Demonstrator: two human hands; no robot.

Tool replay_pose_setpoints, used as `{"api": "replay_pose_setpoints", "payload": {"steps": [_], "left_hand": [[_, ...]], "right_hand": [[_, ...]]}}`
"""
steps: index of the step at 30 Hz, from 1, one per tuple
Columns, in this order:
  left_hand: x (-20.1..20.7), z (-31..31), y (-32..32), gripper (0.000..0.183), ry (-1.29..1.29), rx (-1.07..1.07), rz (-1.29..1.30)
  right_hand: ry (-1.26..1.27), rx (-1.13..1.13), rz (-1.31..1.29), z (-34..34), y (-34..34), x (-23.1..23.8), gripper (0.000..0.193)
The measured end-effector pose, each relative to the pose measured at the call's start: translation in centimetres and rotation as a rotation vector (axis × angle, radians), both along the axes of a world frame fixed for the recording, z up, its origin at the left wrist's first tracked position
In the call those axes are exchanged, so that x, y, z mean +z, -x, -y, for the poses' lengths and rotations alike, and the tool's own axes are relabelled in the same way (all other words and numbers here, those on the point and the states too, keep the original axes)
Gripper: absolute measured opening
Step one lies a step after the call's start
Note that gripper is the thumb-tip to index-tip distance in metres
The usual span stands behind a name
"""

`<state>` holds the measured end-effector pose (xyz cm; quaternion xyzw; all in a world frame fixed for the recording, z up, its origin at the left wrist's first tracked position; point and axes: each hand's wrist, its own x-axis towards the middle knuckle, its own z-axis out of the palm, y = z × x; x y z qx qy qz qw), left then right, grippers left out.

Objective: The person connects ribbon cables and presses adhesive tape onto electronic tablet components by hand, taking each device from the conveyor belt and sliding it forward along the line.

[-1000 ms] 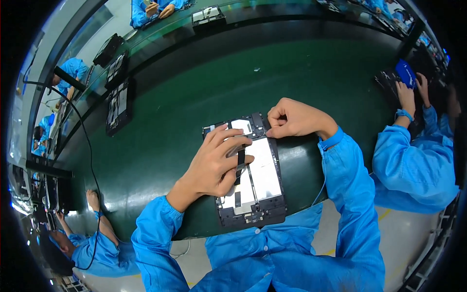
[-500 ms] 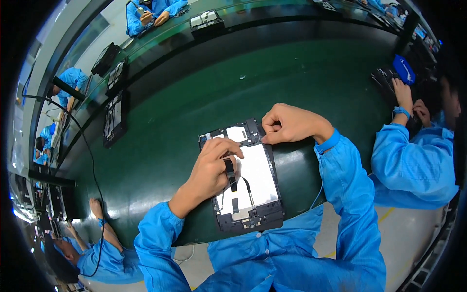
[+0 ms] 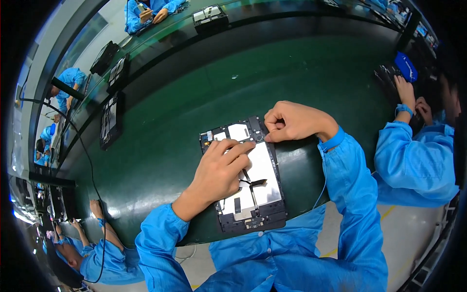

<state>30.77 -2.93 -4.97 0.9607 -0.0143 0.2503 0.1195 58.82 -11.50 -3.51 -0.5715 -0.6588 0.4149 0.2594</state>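
An opened tablet (image 3: 265, 170) lies on the green bench in front of me, with a silver-white battery and black frame parts showing. Across its left and middle part rests my left hand (image 3: 219, 165), fingers stretched out toward the upper board. Beside that hand, thin black ribbon cables (image 3: 253, 183) cross over the battery. My right hand (image 3: 296, 122) is at the tablet's upper right corner, its fingers curled and thumb tip at the edge. Whatever those fingers pinch is hidden. Part of the tablet's left side is covered by my left hand.
More opened tablets stand stacked at the left (image 3: 112, 119) and on the far shelf (image 3: 210, 19). A black cable (image 3: 87, 151) hangs at left. Co-workers in blue sit at right (image 3: 413, 160), left and across; a blue object (image 3: 405, 67) lies near the right one.
My left hand has shifted slightly right and its fingers have stretched out further. The black ribbon cable that stood up by it now lies across the battery. My right hand stays at the corner.
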Motion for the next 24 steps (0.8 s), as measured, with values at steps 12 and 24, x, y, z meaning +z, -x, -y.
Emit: {"api": "replay_pose_setpoints", "payload": {"steps": [12,24], "left_hand": [[0.3,-0.5,-0.8,0.013,0.021,-0.039,-0.013],[0.1,0.2,-1.1,0.015,-0.006,-0.012,0.06]], "right_hand": [[0.019,-0.002,-0.012,-0.1,-0.2,-0.1,0.042],[0.032,0.032,-0.145,0.1,-0.7,-0.3,0.04]]}}
